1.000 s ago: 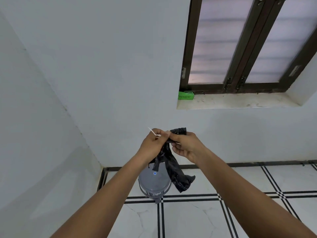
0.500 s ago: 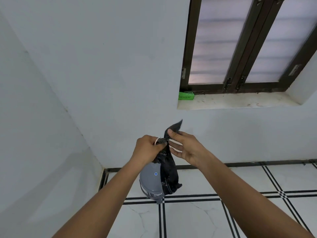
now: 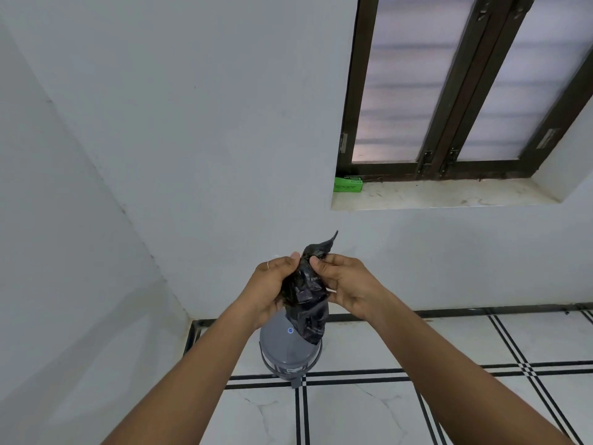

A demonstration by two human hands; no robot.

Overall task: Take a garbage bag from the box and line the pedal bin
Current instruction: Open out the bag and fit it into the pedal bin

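Both hands are up in front of the white wall [image 3: 199,130], w/ a crumpled black garbage bag [image 3: 307,293] between them. Left hand [image 3: 272,285] grips the bag's left side, fingers curled round it, thumb near the top; a thin ring shows on one finger. Right hand [image 3: 345,282] pinches the bag's upper right edge, thumb and fingers closed on the plastic. A pointed corner of the bag sticks up above both hands; the rest hangs down bunched, lower end dangling in front of the bin lid.

Grey pedal bin [image 3: 288,354] stands on the floor [image 3: 465,403] below the hands, close to the room corner where the left wall meets the back wall. Lid is shut, small blue dot on top, pedal poking out at the front.

Floor is white marble-look tile w/ double black inlay lines crossing in a grid, plus a black border strip along the base of the back wall.

Upper right: dark-framed window [image 3: 459,91] w/ frosted panes, set in a recess. Stone window sill [image 3: 449,195] looks dusty. Green garbage bag box [image 3: 348,184] sits at the sill's far left end, against the window frame, well apart from the hands.
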